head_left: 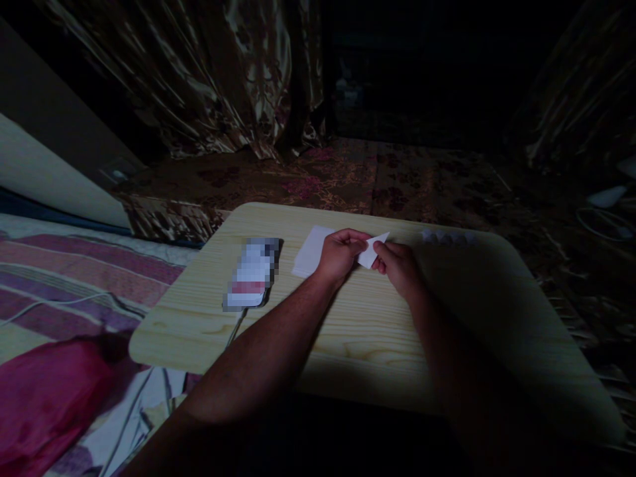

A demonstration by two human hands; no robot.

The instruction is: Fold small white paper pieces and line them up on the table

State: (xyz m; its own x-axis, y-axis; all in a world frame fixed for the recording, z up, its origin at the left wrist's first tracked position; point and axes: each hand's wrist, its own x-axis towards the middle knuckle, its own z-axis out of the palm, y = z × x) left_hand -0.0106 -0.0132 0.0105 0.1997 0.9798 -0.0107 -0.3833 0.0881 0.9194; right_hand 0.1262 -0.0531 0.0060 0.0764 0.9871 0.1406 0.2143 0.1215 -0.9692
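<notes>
A small folded piece of white paper (371, 254) with a pointed upper corner is held between both hands, above the wooden table (358, 338). My left hand (342, 255) is closed on its left side, thumb and fingers pinching it. On the right side, my right hand (395, 262) grips the same paper with the thumb on top and fingers curled beneath. Flat on the table, partly behind my left hand, lies a stack of white paper (311, 250). To its left rests a phone (251, 275) with a blurred screen and a cable plugged in.
Several small pale folded pieces (447, 238) stand in a row near the table's far right edge. A striped bed cover (64, 265) and a pink bag-like item (54, 397) are at the left. Patterned curtains (238, 73) hang behind. The room is dim.
</notes>
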